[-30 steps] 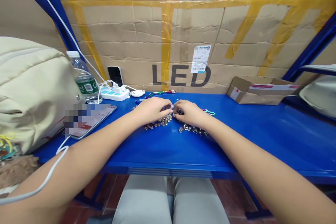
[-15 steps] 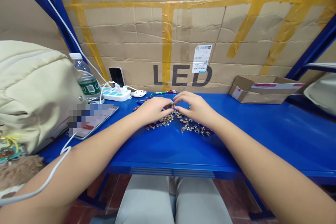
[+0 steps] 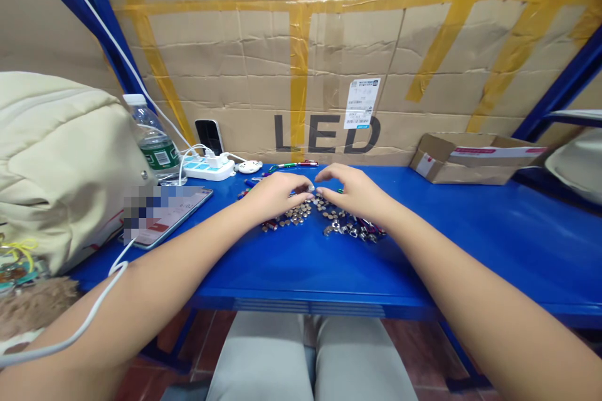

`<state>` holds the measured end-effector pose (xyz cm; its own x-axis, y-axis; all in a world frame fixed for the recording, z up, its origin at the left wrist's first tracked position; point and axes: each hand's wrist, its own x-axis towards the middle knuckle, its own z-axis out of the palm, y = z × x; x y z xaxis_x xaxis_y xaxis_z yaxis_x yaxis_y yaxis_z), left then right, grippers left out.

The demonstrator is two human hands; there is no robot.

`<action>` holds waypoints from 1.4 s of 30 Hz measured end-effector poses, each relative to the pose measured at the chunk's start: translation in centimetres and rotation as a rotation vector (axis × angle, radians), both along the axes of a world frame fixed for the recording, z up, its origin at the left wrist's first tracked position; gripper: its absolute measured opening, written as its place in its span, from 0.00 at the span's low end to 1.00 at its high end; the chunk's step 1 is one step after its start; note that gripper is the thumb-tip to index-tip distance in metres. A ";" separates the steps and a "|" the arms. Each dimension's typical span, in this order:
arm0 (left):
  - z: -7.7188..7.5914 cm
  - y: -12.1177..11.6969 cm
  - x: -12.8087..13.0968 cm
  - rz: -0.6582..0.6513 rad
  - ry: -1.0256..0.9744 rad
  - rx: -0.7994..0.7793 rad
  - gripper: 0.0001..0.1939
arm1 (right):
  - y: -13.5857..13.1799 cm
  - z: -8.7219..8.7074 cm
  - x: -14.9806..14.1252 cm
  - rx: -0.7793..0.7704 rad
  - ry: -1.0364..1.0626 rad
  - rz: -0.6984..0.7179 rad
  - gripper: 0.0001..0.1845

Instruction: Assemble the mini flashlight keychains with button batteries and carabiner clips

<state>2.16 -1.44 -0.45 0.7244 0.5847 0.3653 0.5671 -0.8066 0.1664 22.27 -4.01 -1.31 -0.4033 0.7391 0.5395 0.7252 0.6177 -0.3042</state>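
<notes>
A scatter of small silver metal parts (image 3: pixel 296 217) lies on the blue shelf (image 3: pixel 291 263) in front of me. My left hand (image 3: pixel 277 191) rests over its left side, fingers curled together at the tips, pinching something too small to name. My right hand (image 3: pixel 350 191) hovers over the right side of the pile (image 3: pixel 350 230), its fingers bent and pinched toward the left hand. The fingertips of both hands nearly meet above the parts. A few coloured pen-like sticks (image 3: pixel 294 165) lie just behind the hands.
A cream bag (image 3: pixel 56 156) fills the left side, with a water bottle (image 3: pixel 153 141), a phone (image 3: pixel 164 213) on a white cable, and a power strip (image 3: pixel 209 167) beside it. A cardboard wall marked LED stands behind. A flat carton (image 3: pixel 470 160) lies back right.
Both hands have lifted slightly off the pile and drawn their fingertips together; the right hand's fingers rose and spread a little, then bent again. The view has shifted slightly.
</notes>
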 end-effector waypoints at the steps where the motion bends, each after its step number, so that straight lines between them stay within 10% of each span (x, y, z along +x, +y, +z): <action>1: 0.0 0.0 0.0 -0.003 -0.004 0.010 0.11 | 0.1 0.0 0.2 -0.018 -0.020 -0.005 0.09; 10: -0.2 0.4 -0.1 -0.041 -0.008 0.098 0.11 | 0.3 -1.0 0.4 -0.252 -0.224 0.007 0.06; 42: -0.4 0.2 0.1 -0.091 0.103 0.086 0.10 | 1.5 -2.5 0.0 -0.188 -0.366 -0.108 0.07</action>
<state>2.24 -1.27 -0.86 0.8090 0.4847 0.3326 0.5016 -0.8642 0.0395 22.25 -2.56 -3.76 -0.4580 0.8596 0.2266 0.8639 0.4905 -0.1147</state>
